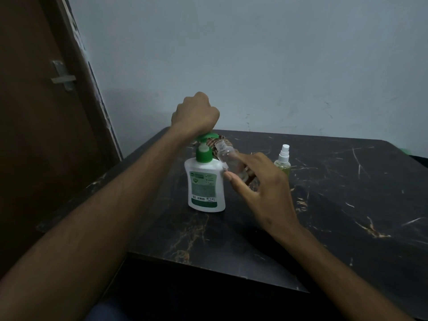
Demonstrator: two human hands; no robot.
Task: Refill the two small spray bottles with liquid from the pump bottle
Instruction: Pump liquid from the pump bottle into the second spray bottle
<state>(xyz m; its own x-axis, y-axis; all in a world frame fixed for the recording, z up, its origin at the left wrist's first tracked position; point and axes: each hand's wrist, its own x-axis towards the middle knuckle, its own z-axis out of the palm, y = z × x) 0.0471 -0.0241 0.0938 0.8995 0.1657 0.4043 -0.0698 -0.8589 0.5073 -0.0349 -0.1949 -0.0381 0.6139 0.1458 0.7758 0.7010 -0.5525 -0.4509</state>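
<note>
A white pump bottle (205, 186) with a green pump head stands upright on the black marble-pattern table (347, 205). My left hand (195, 114) is a fist resting on top of the green pump head. My right hand (259, 184) holds a small clear spray bottle (228, 158) with its cap off, tilted so its open neck sits just under the pump spout. A second small spray bottle (283, 162), with a white sprayer on and greenish liquid inside, stands upright on the table to the right, apart from both hands.
A woven brown object (214, 141) lies behind the pump bottle, mostly hidden. A brown door (46, 112) with a metal latch stands at the left. A pale wall runs behind the table. The table's front edge is near me.
</note>
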